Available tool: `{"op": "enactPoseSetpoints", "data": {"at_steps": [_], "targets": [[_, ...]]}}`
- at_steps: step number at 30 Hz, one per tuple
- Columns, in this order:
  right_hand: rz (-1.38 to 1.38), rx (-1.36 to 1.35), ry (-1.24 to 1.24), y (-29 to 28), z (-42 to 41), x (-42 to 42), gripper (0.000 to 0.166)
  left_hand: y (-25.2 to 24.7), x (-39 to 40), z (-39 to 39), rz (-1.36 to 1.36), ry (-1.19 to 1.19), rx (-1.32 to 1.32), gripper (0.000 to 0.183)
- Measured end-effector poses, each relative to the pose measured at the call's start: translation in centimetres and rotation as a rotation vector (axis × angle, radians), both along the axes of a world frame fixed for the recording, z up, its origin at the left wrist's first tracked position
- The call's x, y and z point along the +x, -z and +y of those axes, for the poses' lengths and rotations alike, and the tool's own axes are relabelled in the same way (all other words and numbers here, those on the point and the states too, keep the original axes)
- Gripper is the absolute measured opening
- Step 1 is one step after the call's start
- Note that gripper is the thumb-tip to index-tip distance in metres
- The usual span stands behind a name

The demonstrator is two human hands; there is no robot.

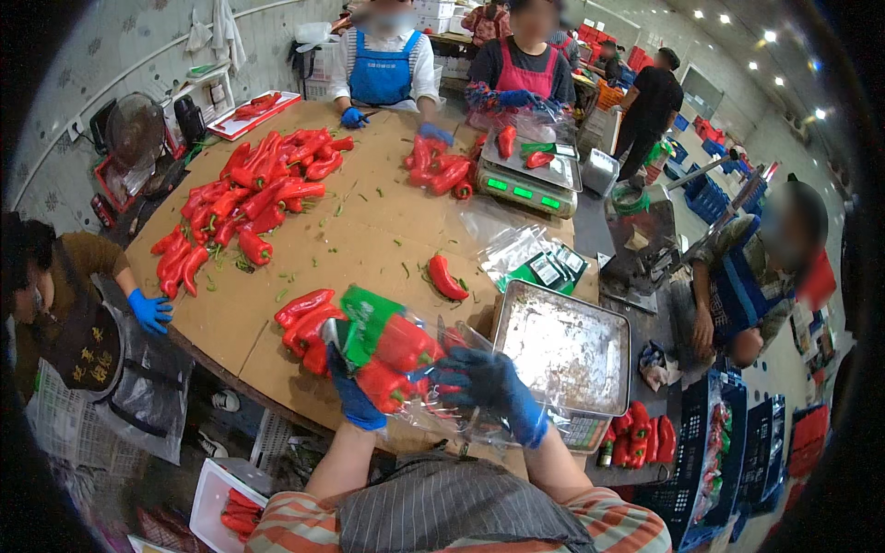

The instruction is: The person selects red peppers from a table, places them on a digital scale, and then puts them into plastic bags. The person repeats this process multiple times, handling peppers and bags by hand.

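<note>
My left hand [351, 390], in a blue glove, grips the left side of a clear plastic bag with a green printed panel [372, 325]. Several red peppers [401, 359] lie inside the bag. My right hand [487, 387], also gloved, is at the bag's other end over the loose clear film; its fingers look spread, though whether they pinch the film is hard to tell. Loose red peppers [304, 321] lie on the cardboard-covered table just beyond my left hand. A digital scale with a metal tray [563, 345] stands to the right of the bag.
A large heap of red peppers [256, 183] covers the table's far left. One pepper [447, 278] lies mid-table, near flat printed bags [546, 266]. Another scale [529, 183] stands beyond. Co-workers stand around the table; one's gloved hand [149, 311] rests on the left edge. Packed peppers [639, 435] lie at right.
</note>
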State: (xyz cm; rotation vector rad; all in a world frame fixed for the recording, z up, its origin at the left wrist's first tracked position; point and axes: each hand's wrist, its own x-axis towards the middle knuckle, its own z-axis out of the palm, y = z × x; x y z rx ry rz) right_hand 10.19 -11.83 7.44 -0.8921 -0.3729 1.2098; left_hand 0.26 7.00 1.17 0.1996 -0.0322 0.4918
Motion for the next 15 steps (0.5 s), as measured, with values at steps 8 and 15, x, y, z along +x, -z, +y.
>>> {"op": "enactPoseSetpoints", "data": {"at_steps": [8,15], "targets": [[-0.298,0.153,0.6,-1.4,-8.2,4.4,0.076,-6.0,-3.5,2.7,-0.077,-0.196,0.102,0.067],[-1.164,0.028,0.764,-5.3,-5.3,2.9,0.075,-7.2,-3.9,1.8,-0.088,-0.169,0.12,0.07]]}}
